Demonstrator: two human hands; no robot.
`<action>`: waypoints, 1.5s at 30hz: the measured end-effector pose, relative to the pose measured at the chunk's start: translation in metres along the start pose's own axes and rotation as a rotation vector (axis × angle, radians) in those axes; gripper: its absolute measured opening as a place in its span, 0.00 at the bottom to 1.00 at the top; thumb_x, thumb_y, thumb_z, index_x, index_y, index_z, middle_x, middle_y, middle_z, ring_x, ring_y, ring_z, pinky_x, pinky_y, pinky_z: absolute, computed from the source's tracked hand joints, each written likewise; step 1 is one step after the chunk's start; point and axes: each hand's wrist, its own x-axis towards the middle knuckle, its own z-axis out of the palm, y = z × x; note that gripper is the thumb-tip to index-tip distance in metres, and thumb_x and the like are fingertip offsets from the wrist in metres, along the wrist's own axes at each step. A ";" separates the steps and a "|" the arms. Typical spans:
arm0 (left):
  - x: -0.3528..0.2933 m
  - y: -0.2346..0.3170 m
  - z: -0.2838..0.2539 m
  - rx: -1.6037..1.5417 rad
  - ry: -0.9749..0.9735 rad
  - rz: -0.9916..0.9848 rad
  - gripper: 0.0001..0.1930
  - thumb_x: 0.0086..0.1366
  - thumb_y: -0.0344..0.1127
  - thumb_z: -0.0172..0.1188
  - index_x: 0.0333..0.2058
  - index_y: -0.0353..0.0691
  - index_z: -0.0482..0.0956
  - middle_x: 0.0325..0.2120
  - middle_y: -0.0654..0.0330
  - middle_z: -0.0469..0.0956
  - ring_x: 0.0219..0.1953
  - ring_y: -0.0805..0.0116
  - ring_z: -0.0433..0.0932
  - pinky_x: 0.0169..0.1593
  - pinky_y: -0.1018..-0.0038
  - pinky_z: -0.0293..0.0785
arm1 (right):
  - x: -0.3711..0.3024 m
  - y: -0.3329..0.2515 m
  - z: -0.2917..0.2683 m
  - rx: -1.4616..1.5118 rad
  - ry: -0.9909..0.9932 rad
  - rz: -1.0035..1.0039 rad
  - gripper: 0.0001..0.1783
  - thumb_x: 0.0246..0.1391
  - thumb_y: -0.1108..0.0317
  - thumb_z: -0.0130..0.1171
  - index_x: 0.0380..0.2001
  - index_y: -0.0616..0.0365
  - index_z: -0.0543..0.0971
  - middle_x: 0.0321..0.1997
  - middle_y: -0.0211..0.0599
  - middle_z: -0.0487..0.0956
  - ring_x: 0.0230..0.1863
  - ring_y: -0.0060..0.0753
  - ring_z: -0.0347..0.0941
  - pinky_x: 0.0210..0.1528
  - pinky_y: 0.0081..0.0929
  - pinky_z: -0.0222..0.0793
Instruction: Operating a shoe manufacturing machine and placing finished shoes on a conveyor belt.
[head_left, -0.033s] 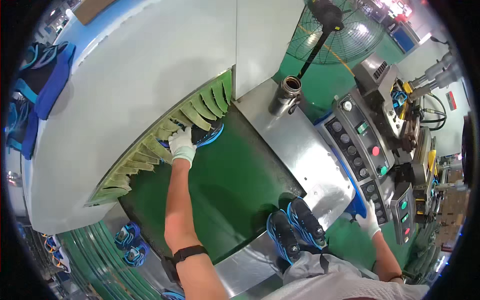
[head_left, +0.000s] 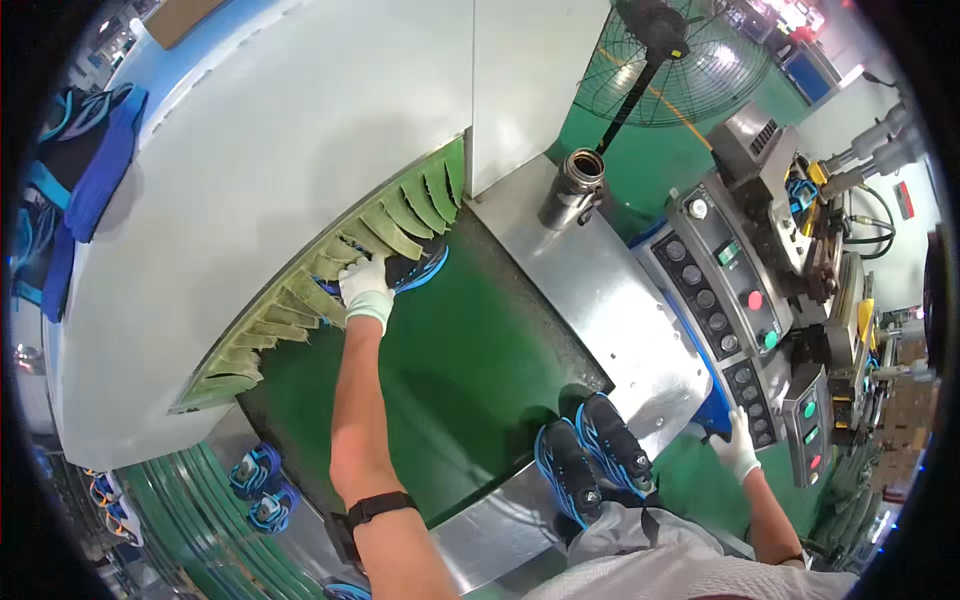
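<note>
My left hand [head_left: 366, 287], in a white glove, reaches to the green flap curtain. Its fingers are curled on a black shoe [head_left: 410, 268] with a bright blue sole, and the flaps cover part of it. Other blue bits show between the flaps left of the hand, too hidden to make out. My right hand [head_left: 738, 448], also gloved, hangs beside the lower end of the control panel [head_left: 705, 300], its fingers apart and holding nothing. Close in front of my body, a pair of black shoes [head_left: 590, 455] with blue soles stands by the metal ledge.
The green belt [head_left: 450, 400] runs under the flaps [head_left: 390, 225] of a white housing [head_left: 280, 150]. An open metal flask [head_left: 572, 190] stands on the steel ledge [head_left: 610, 300]. Blue shoes [head_left: 265, 485] sit by a roller track at lower left. A large fan [head_left: 660, 70] stands behind.
</note>
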 end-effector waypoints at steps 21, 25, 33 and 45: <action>-0.346 0.302 -0.140 -1.691 -0.016 0.386 0.16 0.66 0.35 0.64 0.46 0.29 0.77 0.45 0.54 0.76 0.41 0.65 0.76 0.48 0.65 0.74 | -0.029 -0.097 -0.052 1.626 -0.767 -0.004 0.36 0.67 0.38 0.50 0.61 0.60 0.75 0.54 0.41 0.82 0.52 0.33 0.78 0.56 0.32 0.73; -0.328 0.373 -0.203 -1.382 -0.426 0.613 0.34 0.69 0.52 0.58 0.62 0.30 0.66 0.59 0.48 0.68 0.54 0.58 0.72 0.57 0.60 0.70 | -0.072 -0.101 -0.072 2.420 -1.048 -0.459 0.38 0.67 0.37 0.46 0.67 0.55 0.68 0.61 0.36 0.78 0.56 0.30 0.76 0.59 0.34 0.72; -0.402 0.658 -0.333 -1.814 -0.623 1.053 0.32 0.73 0.45 0.53 0.67 0.31 0.58 0.58 0.53 0.72 0.56 0.64 0.74 0.61 0.68 0.70 | -0.141 0.100 -0.124 2.259 0.013 -0.277 0.29 0.60 0.51 0.63 0.56 0.63 0.77 0.47 0.40 0.84 0.45 0.26 0.82 0.49 0.24 0.79; -0.397 1.059 -0.240 -0.944 -0.235 1.030 0.40 0.69 0.48 0.58 0.68 0.25 0.54 0.66 0.34 0.60 0.69 0.44 0.61 0.70 0.61 0.57 | -0.276 0.274 -0.129 2.076 0.863 0.455 0.46 0.48 0.61 0.72 0.68 0.60 0.65 0.54 0.31 0.78 0.48 0.22 0.75 0.48 0.24 0.73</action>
